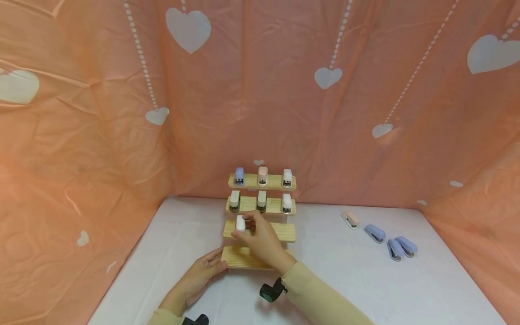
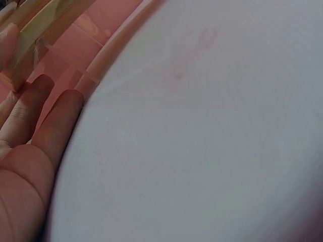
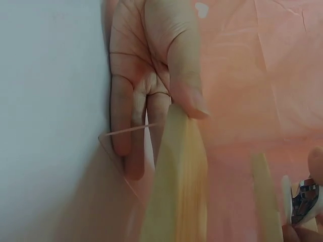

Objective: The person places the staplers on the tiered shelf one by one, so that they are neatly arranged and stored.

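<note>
Seen from the head, six staplers (image 1: 262, 176) stand three apiece on the upper two of four wooden shelves (image 1: 243, 258), four others (image 1: 375, 233) lie on the table (image 1: 345, 289), and one white stapler (image 1: 240, 223) sits pinched between the fingertips of the right grip (image 1: 260, 237), at the third shelf's left end. The left wrist view shows the left grip (image 2: 28, 151), fingers extended, at a shelf's edge. The right wrist view catches that grip's thumb touching one shelf, the pinched stapler well apart at lower right.
</note>
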Demonstrator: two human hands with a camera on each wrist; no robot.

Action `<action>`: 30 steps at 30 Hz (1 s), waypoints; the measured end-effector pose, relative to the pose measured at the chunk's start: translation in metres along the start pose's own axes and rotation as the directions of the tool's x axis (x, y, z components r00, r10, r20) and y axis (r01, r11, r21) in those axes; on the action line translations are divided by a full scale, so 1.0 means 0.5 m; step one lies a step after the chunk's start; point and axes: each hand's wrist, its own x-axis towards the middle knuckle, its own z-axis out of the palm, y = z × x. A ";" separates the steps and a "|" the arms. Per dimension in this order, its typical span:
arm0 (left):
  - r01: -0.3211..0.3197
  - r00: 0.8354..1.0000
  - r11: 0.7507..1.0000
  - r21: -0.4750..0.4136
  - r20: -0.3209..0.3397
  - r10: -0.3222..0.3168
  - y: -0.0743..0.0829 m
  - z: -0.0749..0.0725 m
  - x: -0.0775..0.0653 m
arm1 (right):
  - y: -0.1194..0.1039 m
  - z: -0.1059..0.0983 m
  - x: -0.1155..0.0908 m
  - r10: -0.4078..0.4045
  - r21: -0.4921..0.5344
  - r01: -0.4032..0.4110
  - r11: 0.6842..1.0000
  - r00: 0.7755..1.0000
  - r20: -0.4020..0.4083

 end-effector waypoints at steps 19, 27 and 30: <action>-0.008 1.000 1.000 -0.011 0.017 0.008 0.002 0.000 -0.001 | -0.003 0.041 0.023 -0.038 -0.106 0.030 0.994 0.996 -0.080; -0.010 1.000 1.000 -0.004 0.020 0.010 0.001 0.001 -0.001 | -0.001 0.043 0.021 -0.052 -0.166 0.035 0.986 0.993 -0.102; -0.010 1.000 1.000 0.001 0.018 0.010 0.002 0.001 -0.001 | 0.000 0.043 0.020 -0.049 -0.172 0.031 0.985 0.994 -0.101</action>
